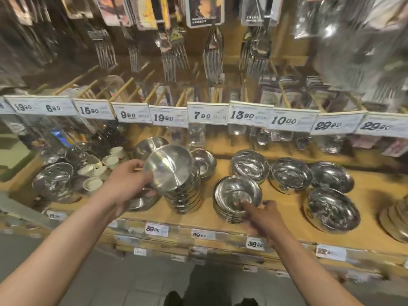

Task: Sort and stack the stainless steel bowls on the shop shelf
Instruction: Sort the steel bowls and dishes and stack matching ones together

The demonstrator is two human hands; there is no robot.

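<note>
My left hand (128, 181) grips the rim of a steel bowl (170, 167), tilted toward me above a tall stack of bowls (184, 196) on the wooden shelf (198, 219). My right hand (265, 214) holds the near rim of the top bowl of a shorter stack (236, 194) just to the right, fingers reaching inside it. More steel bowls stand behind and to the right: one (204, 161), another (250, 165), a third (291, 175), and bigger ones (332, 209).
Small white cups (100, 171) and a wrapped bowl (53, 178) sit at the left of the shelf. Price tags (207, 113) line the rail above, with packed forks (213, 56) hanging over it. Shelf-edge labels (155, 229) run along the front.
</note>
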